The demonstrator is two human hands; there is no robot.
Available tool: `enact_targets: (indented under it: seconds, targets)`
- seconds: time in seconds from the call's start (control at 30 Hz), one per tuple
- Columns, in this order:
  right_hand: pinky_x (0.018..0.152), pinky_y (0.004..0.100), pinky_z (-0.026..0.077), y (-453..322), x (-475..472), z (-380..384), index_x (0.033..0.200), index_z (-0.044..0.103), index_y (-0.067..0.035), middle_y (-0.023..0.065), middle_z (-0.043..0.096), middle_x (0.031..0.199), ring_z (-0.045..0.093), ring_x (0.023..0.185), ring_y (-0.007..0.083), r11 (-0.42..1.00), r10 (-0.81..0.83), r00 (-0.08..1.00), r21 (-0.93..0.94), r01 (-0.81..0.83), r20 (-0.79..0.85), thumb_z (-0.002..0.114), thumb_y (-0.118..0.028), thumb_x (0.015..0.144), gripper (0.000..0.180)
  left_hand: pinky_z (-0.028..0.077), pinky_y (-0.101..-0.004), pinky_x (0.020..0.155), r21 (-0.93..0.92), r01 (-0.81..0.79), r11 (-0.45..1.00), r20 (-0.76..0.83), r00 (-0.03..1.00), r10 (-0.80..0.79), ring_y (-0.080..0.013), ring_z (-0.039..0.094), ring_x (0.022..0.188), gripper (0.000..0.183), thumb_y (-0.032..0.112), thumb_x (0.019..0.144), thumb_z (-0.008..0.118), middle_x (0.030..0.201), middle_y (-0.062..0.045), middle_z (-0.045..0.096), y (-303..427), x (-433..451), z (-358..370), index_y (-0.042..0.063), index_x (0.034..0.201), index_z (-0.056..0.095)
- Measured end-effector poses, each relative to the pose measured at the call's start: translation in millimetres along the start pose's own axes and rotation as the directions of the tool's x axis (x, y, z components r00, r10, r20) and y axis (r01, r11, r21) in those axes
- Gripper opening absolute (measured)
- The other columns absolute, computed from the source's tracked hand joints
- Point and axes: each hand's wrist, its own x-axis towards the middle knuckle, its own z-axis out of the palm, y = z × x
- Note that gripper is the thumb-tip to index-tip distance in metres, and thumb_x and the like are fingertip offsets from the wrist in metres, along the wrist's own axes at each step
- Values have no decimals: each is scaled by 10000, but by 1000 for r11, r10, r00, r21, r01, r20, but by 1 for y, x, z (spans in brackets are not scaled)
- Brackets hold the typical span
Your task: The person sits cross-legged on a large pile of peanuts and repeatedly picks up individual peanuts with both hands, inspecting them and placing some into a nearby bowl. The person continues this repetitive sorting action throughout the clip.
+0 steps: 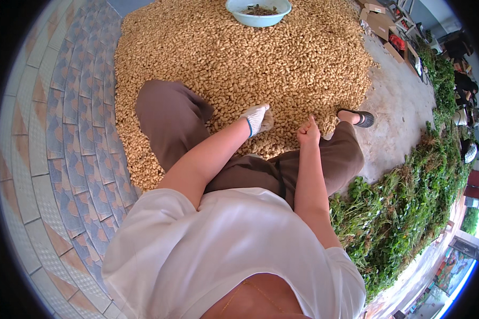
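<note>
A broad heap of unshelled peanuts (239, 67) spreads before me and around my legs. My left hand (258, 120), in a white knitted glove with a blue cuff edge, is just above the peanuts between my knees; its fingers are curled and what they may hold is hidden. Bare, my right hand (309, 131) is over the heap to the right, fingers bent and the index finger pointing up the picture; nothing clear shows in it. At the heap's far side stands a light blue plastic basin (259, 19) with dark brown debris inside.
Leafy green plants (399, 211) lie piled along the right. Cardboard boxes (377, 24) stand at the upper right on the concrete floor (391, 107). Patterned tiles (76, 131) border the heap on the left. Several people (466, 89) are at the far right.
</note>
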Motion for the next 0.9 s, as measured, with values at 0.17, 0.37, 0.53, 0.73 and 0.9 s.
enact_targets:
  seconds: [0.17, 0.37, 0.53, 0.73, 0.9]
  targets:
    - [466, 277, 230, -4, 18, 20, 931, 467, -124, -30, 293, 652, 238, 519, 112, 996, 51, 993, -64, -58, -106, 585, -177, 1007, 149, 226, -281, 438, -255, -88, 963, -28, 996, 83, -124, 223, 495, 359, 250, 1048, 427, 603, 31, 221, 27, 14, 9, 174, 715, 318]
    - [423, 295, 256, 9, 71, 147, 830, 512, -76, -9, 336, 609, 266, 475, 111, 930, -13, 998, -368, -7, -54, 585, -126, 986, 179, 235, -285, 448, -388, -56, 920, -197, 980, -23, -125, 234, 518, 392, 303, 1082, 370, 634, 2, 236, 60, 51, -29, 142, 737, 278]
    - [405, 216, 451, -26, 166, 347, 756, 533, -72, 20, 514, 652, 542, 548, 112, 885, -93, 976, -432, 172, 198, 621, -112, 947, 214, 242, -282, 451, -548, -1, 837, 61, 997, 42, -129, 194, 488, 458, 327, 1085, 334, 608, 3, 211, 69, 85, -47, 137, 675, 259]
    - [844, 456, 602, -32, 212, 502, 1291, 387, 96, 306, 527, 1214, 638, 1062, 449, 670, -166, 945, -671, 318, 282, 456, -245, 1042, 427, 252, -307, 485, -392, -106, 914, -133, 989, 58, -122, 225, 503, 373, 171, 1008, 475, 614, 15, 245, 84, 76, -29, 152, 684, 291]
    - [792, 341, 632, -16, 232, 483, 1423, 333, 59, 293, 485, 1371, 689, 997, 373, 684, -217, 879, -576, 447, 425, 418, -82, 1037, 419, 280, -309, 516, -352, -193, 916, -59, 981, 185, -117, 227, 512, 359, 179, 1020, 466, 619, 23, 269, 85, 83, -50, 163, 707, 291]
